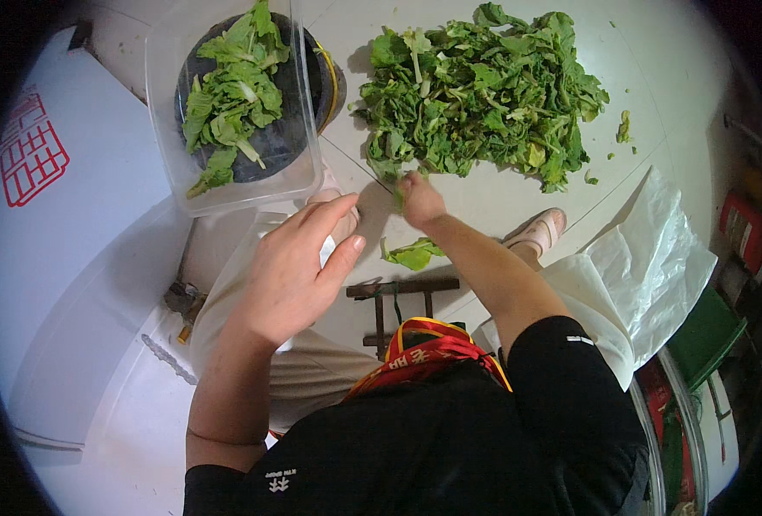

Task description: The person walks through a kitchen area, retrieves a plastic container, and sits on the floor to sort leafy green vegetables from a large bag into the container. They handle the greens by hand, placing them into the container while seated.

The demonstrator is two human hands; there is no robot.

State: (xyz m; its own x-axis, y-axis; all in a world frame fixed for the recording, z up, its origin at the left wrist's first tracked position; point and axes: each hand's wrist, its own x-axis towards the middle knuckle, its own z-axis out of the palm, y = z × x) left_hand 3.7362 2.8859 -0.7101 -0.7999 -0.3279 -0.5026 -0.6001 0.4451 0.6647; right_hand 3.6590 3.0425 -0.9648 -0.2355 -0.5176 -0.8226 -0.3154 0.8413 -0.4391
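Observation:
My left hand (297, 264) hangs in the air near the lower right corner of a clear plastic bin (239, 205), thumb and fingers apart with nothing between them. Loose leafy greens (239, 106) lie inside the bin. At the near edge of a broad heap of leafy greens (477, 97) on the floor is my right hand (424, 201), its fingers curled on a blurred green leaf (399, 198). Part of that leaf is hidden by the fingers. One separate leaf (414, 253) lies on the tiles below my right wrist.
A dark round container (330, 90) with a yellow rim shows beneath the bin. To the left stands a large white panel (90, 161) with red markings. White plastic sheeting (652, 271) drapes at my right leg. Small scraps (624, 127) dot the floor tiles (639, 77).

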